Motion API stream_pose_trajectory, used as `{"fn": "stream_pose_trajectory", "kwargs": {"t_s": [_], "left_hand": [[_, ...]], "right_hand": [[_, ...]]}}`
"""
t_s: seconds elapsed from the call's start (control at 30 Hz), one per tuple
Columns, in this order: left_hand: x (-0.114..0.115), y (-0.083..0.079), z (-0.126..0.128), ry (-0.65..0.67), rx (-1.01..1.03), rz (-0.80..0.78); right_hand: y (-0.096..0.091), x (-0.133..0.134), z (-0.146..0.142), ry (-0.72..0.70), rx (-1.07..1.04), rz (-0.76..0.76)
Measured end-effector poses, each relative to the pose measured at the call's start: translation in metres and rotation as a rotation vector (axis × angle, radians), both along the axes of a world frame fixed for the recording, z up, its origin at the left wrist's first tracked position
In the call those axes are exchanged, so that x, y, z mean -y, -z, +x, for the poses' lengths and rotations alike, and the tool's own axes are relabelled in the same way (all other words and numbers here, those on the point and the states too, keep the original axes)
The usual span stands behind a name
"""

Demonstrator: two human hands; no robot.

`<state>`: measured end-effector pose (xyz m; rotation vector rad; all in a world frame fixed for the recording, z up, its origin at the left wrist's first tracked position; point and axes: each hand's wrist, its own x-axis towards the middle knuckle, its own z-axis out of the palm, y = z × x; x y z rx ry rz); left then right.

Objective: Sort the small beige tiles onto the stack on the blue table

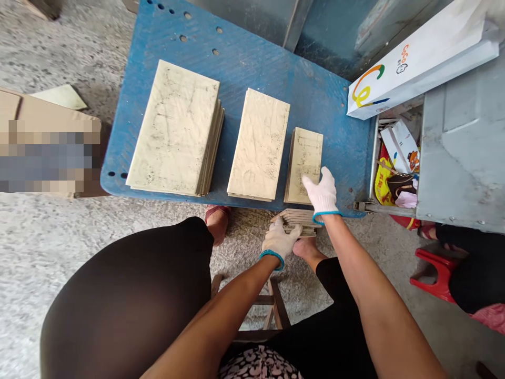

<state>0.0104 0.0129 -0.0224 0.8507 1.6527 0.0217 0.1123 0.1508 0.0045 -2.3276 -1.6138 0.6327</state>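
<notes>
My left hand (pixel 279 237), in a white glove with a blue cuff, grips a stack of thin cream panels (pixel 302 217) just below the table's front edge. The panels' edges face up towards me. My right hand (pixel 322 192), gloved the same way, rests at the front right corner of the smallest panel stack (pixel 305 152), with thumb and fingers apart. Its thumb lies over the top panel; whether it presses on it I cannot tell. To the left on the table are a medium panel stack (pixel 258 145) and a larger, taller one (pixel 173 129).
The blue table (pixel 236 58) has holes along its far left part. A white paper bag (pixel 418 63) leans at the right, above an open drawer (pixel 398 158) of odds and ends. A cardboard box (pixel 43 113) stands left; a red stool (pixel 434 273) and a seated person are right.
</notes>
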Motion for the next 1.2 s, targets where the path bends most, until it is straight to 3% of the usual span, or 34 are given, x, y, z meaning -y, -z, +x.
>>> {"fn": "stream_pose_trajectory", "kwargs": {"t_s": [0.1, 0.2, 0.3, 0.37, 0.53, 0.93, 1.2], "left_hand": [[0.001, 0.002, -0.001, 0.005, 0.011, 0.03], [0.002, 0.004, -0.002, -0.014, 0.029, 0.056], [0.001, 0.004, -0.003, -0.011, 0.054, 0.067], [-0.001, 0.003, -0.003, 0.01, 0.064, 0.065], [0.0, 0.001, 0.001, 0.022, -0.01, 0.019], [0.014, -0.004, 0.014, 0.055, -0.036, -0.065], [0.042, -0.003, 0.006, 0.171, -0.059, -0.032]], "right_hand": [[0.0, 0.049, 0.035, 0.017, -0.041, 0.024], [0.011, 0.104, 0.065, 0.146, -0.109, -0.024], [0.026, 0.144, 0.078, 0.262, -0.266, -0.173], [0.034, 0.158, 0.077, 0.256, -0.362, -0.226], [0.045, 0.171, 0.066, 0.116, -0.472, -0.165], [0.053, 0.184, 0.064, 0.08, -0.49, -0.192], [0.046, 0.209, 0.057, 0.184, -0.383, -0.125]]}}
